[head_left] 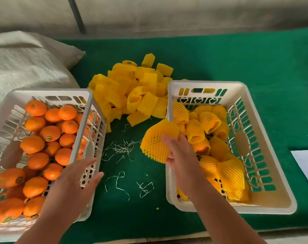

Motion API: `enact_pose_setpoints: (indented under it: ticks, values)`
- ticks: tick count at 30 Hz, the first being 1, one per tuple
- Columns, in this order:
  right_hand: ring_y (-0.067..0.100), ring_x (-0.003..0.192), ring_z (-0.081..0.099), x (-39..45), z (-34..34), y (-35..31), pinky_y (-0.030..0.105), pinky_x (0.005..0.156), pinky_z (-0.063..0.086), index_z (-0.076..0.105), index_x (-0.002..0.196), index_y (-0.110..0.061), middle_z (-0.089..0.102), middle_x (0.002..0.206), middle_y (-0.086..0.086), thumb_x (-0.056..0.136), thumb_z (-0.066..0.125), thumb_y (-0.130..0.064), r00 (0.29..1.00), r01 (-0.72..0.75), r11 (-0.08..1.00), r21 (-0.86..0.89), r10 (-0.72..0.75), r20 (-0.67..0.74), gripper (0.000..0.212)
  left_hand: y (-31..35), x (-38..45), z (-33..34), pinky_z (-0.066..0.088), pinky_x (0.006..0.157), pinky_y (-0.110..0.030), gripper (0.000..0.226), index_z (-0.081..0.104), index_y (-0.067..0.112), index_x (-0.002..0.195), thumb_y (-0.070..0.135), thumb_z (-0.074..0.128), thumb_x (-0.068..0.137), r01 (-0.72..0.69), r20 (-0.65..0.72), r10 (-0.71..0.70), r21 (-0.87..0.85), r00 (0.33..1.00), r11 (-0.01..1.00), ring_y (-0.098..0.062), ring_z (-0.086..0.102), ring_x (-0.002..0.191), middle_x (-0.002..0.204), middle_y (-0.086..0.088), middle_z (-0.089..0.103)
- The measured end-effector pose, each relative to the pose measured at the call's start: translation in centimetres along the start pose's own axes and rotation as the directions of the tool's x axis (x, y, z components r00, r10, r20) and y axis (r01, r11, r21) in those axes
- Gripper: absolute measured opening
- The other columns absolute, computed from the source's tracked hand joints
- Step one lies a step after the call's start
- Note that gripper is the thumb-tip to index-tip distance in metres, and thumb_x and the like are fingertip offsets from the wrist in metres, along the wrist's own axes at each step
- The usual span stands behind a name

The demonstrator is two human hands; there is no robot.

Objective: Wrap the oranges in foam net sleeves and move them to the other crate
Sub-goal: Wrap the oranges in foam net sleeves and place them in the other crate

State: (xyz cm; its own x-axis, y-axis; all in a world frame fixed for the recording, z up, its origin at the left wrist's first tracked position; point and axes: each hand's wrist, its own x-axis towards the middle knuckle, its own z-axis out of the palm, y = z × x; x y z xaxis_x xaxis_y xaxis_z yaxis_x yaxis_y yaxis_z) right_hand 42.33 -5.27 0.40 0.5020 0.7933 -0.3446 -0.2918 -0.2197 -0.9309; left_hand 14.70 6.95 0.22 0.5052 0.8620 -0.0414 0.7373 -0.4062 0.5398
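While bare oranges (35, 143) wait in left crate (89, 110), I see left hand (74, 184) over its rim, fingers released, likely placed for next fruit. Sleeve pile (132, 90) sits between crates, within reach. Right hand (181, 155) grasps sleeved orange (158, 140) at right crate (244, 95) edge, near wrapped fruit. Green-covered tabletop (220, 57), loose threads (121, 148); grey sack (26, 64) at left, pale wall behind.

left grip (75, 180): fingers straight, spread | right grip (179, 155): apparently curled, holding
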Motion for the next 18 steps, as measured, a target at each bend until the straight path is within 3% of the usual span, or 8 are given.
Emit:
enact_pose_setpoints:
  ticks: [2,5,7,10,13,16,18]
  values:
    - [-0.012,0.103,0.065,0.8,-2.9,-0.4,0.011,0.07,0.055,0.053,0.144,-0.026,0.061,0.109,-0.044,0.105,0.059,-0.037,0.993,0.027,0.998,-0.052,-0.032,-0.114,0.041,-2.8,-0.2,0.3,0.051,0.102,-0.053,0.053,0.063,0.027,0.133,0.049,0.065,0.085,-0.076,0.013,0.075,0.229,0.997,0.971,-0.023,0.052,0.133,0.14,0.003,0.057]
    - [0.013,0.112,0.067,1.7,-7.0,-0.4,0.033,0.082,0.06,0.053,0.143,-0.036,0.066,0.128,-0.016,0.084,0.068,-0.067,0.956,-0.073,0.995,-0.075,0.048,-0.289,0.069,-6.2,-0.9,1.4,0.039,0.111,-0.065,0.057,0.064,0.02,0.134,0.039,0.077,0.081,-0.107,0.066,0.09,0.342,0.994,0.934,-0.025,0.025,0.155,0.162,-0.003,0.036]
    - [0.015,0.11,0.064,2.1,-9.4,0.4,0.04,0.083,0.056,0.055,0.134,-0.043,0.066,0.126,-0.012,0.073,0.07,-0.073,0.926,-0.179,0.975,-0.133,0.122,-0.357,0.07,-7.4,-1.3,2.2,0.032,0.112,-0.064,0.061,0.064,0.022,0.136,0.037,0.082,0.08,-0.156,0.075,0.138,0.373,0.988,0.915,-0.021,0.009,0.159,0.171,0.005,0.015]
    - [0.01,0.099,0.06,2.3,-11.7,2.3,0.033,0.07,0.05,0.051,0.13,-0.041,0.059,0.115,-0.02,0.084,0.074,-0.063,0.903,-0.32,0.922,-0.218,0.227,-0.363,0.056,-7.6,-1.0,2.6,0.032,0.111,-0.063,0.066,0.063,0.022,0.137,0.032,0.086,0.076,-0.15,0.059,0.138,0.355,0.989,0.923,-0.02,0.004,0.16,0.17,0.012,0.009]
    - [0.024,0.115,0.06,2.4,-12.2,4.4,0.037,0.072,0.055,0.045,0.148,-0.029,0.057,0.136,-0.002,0.087,0.077,-0.056,0.875,-0.436,0.871,-0.228,0.351,-0.333,0.075,-7.2,-0.8,2.7,0.039,0.107,-0.068,0.065,0.065,0.022,0.134,0.032,0.088,0.074,-0.103,0.065,0.085,0.375,0.994,0.921,-0.019,0.003,0.159,0.167,0.0,0.024]
    - [0.014,0.104,0.063,2.4,-10.8,4.6,0.031,0.067,0.055,0.05,0.134,-0.04,0.06,0.138,-0.004,0.086,0.077,-0.057,0.905,-0.416,0.87,-0.266,0.367,-0.217,0.058,-7.1,-0.9,2.7,0.04,0.107,-0.068,0.061,0.068,0.02,0.131,0.033,0.088,0.074,-0.103,0.078,0.078,0.394,0.994,0.913,-0.02,0.003,0.159,0.166,-0.004,0.027]
    - [0.017,0.111,0.064,2.5,-9.6,4.8,0.034,0.076,0.059,0.047,0.145,-0.037,0.058,0.144,-0.004,0.086,0.076,-0.059,0.914,-0.406,0.844,-0.352,0.368,-0.171,0.07,-7.1,-0.9,2.7,0.04,0.108,-0.068,0.06,0.069,0.019,0.129,0.033,0.088,0.074,-0.096,0.081,0.069,0.391,0.994,0.916,-0.02,0.004,0.159,0.166,-0.004,0.027]
